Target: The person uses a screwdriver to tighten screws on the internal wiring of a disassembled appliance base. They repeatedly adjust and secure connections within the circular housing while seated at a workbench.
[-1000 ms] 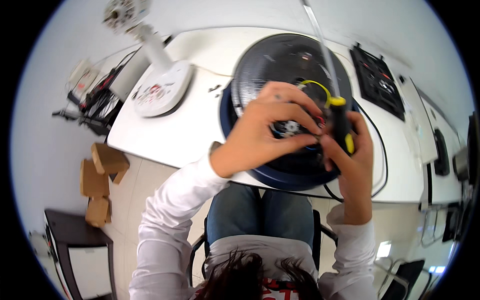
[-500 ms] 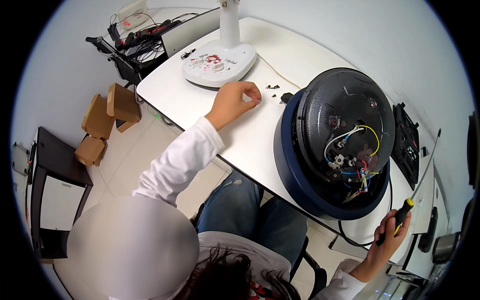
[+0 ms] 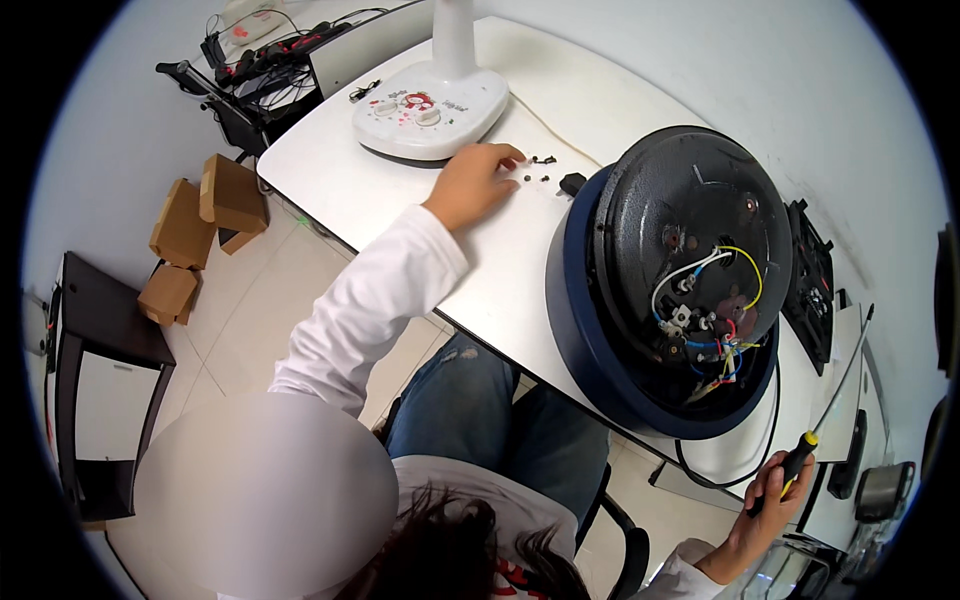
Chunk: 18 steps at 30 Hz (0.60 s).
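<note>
My left hand [image 3: 468, 190] is over the table beside small dark screws [image 3: 545, 178], thumb and fingers apart. At the table's front right, my right hand [image 3: 762, 515] grips a screwdriver [image 3: 797, 458] with a black and yellow handle, its long shaft pointing up. Between my hands sits a round appliance with a dark navy housing [image 3: 572, 325] and a black speckled inner plate [image 3: 645, 215] carrying coloured wires and connectors. A small black piece [image 3: 573, 183] lies left of it.
A white fan stand [image 3: 460, 110] stands on the white table [image 3: 580, 70] at the back. An open black tool case [image 3: 812, 280] lies at the right. Behind are tangled cables [image 3: 270, 70]; cardboard boxes [image 3: 225, 195] and a dark cabinet [image 3: 110, 310] are on the floor left.
Both hands have left the appliance's wires: my left hand moved left and up to the screws, its fingers spreading; my right hand lowered rightward with the screwdriver. The view has shifted.
</note>
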### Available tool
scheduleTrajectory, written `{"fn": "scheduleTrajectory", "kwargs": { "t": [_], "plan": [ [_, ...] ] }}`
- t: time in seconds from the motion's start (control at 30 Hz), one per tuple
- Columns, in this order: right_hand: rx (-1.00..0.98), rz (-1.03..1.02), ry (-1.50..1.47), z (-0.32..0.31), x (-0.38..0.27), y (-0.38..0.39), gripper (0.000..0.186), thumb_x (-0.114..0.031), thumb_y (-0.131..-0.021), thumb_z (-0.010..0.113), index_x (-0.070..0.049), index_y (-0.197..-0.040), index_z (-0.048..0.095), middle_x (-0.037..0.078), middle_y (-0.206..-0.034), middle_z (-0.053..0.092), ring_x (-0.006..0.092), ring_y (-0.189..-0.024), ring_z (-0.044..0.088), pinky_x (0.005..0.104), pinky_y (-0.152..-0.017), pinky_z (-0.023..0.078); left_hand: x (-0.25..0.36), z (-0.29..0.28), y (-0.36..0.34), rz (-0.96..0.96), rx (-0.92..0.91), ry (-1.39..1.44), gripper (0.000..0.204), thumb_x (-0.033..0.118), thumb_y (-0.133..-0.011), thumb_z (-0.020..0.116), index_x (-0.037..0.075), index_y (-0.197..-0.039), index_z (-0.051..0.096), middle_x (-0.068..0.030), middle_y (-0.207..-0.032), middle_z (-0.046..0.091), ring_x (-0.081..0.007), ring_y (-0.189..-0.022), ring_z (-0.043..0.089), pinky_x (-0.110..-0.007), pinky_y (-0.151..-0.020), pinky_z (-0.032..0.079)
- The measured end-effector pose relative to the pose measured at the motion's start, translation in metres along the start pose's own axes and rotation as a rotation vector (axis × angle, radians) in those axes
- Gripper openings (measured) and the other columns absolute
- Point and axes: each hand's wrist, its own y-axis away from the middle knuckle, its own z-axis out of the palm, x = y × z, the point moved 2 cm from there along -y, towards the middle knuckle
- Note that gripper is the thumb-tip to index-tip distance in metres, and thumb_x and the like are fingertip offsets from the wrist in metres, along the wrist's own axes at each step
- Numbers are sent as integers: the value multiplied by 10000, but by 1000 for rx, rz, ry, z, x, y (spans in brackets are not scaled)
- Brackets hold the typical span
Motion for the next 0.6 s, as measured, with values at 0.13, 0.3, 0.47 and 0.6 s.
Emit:
{"fn": "scheduleTrajectory", "kwargs": {
  "t": [0.13, 0.3, 0.47, 0.6],
  "plan": [
    [61, -52, 33, -1, -3, 8, 401, -134, -911, 610, -21, -1241, 413, 58, -945, 525, 26, -581, 413, 136, -415, 309, 28, -26, 39, 150, 243, -62, 235, 157, -738, 738, 45, -934, 673, -81, -868, 670, -283, -892, 596, -378, -785, 469],
    [65, -17, -28, 5, -8, 7, 646, -292, -820, 707, -22, -1309, 381, 93, -977, 535, 70, -584, 448, 163, -424, 320, 32, -48, 103, 159, 210, -413, 371, -34, -773, 602, 55, -1132, 635, -159, -1102, 631, -340, -1073, 567, -405, -921, 432],
    [-48, -91, 260, 1, -20, 11, 632, -273, -723, 771, -1, -1215, 483, 97, -991, 551, 75, -603, 510, 169, -447, 359, 12, -67, 166, -38, 91, -569, 397, 201, -912, 528, 160, -1307, 543, -44, -1415, 466, -309, -1347, 336, -514, -1089, 181],
    [119, -230, 325, -8, -32, 19, 550, -185, -718, 752, -13, -1177, 501, 183, -1085, 595, 114, -644, 592, 175, -467, 467, 16, -82, 192, -200, 265, -872, 350, 159, -842, 607, 148, -1191, 579, -40, -1428, 423, -338, -1335, 326, -571, -1053, 220]
  ]
}}
